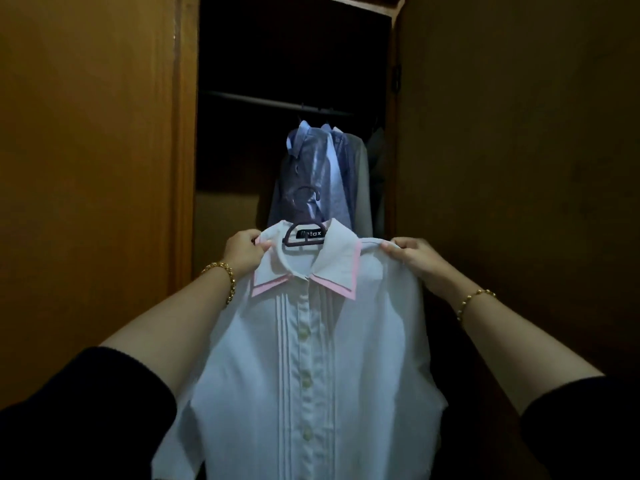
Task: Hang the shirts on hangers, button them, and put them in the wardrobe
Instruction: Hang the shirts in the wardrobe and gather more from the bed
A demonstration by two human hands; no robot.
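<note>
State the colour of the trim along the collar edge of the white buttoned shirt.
Pale pink trim on the white buttoned shirt; clearest in the head view.

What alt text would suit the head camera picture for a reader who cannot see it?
A left hand and a right hand hold a buttoned white shirt on a dark hanger by its shoulders, facing an open wardrobe. Blue shirts hang from the rail inside.
</note>
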